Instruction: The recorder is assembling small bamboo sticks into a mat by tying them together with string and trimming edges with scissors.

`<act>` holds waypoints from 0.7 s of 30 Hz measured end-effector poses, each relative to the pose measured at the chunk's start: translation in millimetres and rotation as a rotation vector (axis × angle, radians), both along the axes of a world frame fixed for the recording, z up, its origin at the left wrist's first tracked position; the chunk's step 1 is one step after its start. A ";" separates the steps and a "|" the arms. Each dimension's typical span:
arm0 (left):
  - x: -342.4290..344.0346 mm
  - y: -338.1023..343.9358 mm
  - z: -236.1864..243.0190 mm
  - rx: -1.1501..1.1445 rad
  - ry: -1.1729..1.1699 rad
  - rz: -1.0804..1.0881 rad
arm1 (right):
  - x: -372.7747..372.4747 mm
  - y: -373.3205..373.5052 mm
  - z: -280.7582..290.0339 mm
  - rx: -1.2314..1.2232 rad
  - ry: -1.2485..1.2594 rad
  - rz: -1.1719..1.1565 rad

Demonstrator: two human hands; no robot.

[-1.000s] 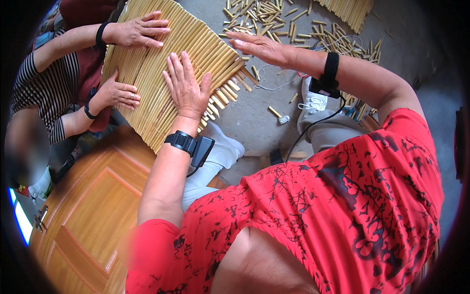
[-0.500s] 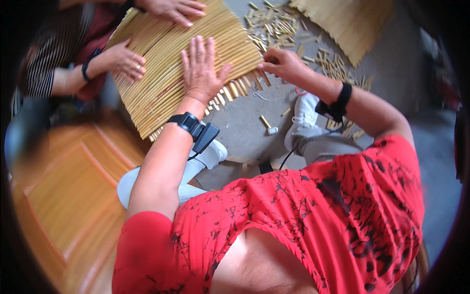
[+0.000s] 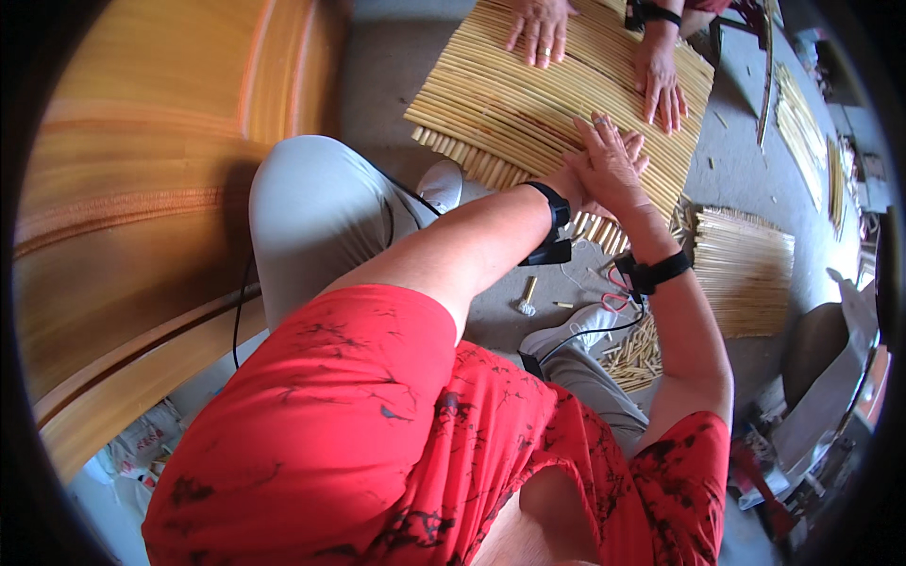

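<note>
A panel of thin yellow-brown sticks [image 3: 510, 85] laid side by side, like bamboo or reed, lies in front of me. Both my hands rest on it near its near right side. My left hand [image 3: 570, 183] lies flat on the sticks, partly covered by my right hand. My right hand [image 3: 612, 172] is spread across it, fingers stretched toward the far side. Neither holds anything. Round stick ends [image 3: 472, 160] stick out below the panel's near edge. From the far side, another person's two hands, one at the top [image 3: 543, 30] and one farther right [image 3: 659, 83], press flat on the same panel.
Short cut stick pieces [image 3: 630, 357] are heaped by my white shoe [image 3: 580, 325]. A second stick panel [image 3: 744, 269] lies to the right. A small stick with a pale wrapped end [image 3: 528, 297] and red-handled scissors [image 3: 615, 291] are on the floor. A wooden panel [image 3: 151, 179] stands left.
My right hand has left the panel's right corner and now lies over my left hand. The view has swung, so the panel and the other person's hands appear farther right.
</note>
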State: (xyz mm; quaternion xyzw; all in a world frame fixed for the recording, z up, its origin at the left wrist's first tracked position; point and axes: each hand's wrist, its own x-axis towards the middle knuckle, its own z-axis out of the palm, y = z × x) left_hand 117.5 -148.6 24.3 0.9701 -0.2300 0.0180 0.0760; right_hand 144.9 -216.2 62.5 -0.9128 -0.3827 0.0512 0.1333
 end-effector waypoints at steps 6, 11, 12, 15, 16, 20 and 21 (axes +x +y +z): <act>10.6 -11.8 -16.7 -0.164 0.174 -0.033 | -2.5 39.4 31.3 -0.412 0.078 -0.040; 35.5 -44.1 -40.5 -0.368 0.323 -0.152 | 8.4 32.1 23.3 -0.506 0.214 -0.052; 38.8 -47.3 -47.2 -0.404 0.354 -0.175 | 10.1 33.0 20.0 -0.519 0.217 -0.040; 36.5 -7.2 -108.9 -0.464 0.473 -0.168 | -16.1 93.9 13.5 -0.434 0.166 0.135; 29.4 16.9 -123.4 -0.461 0.495 -0.162 | -28.7 115.0 17.3 -0.416 0.148 0.194; -42.2 -14.4 16.4 -0.215 0.280 -0.645 | 7.0 34.2 12.2 -0.476 0.163 0.007; -47.6 -8.1 10.2 0.011 0.224 -0.880 | 4.2 45.5 8.2 -0.463 0.167 0.028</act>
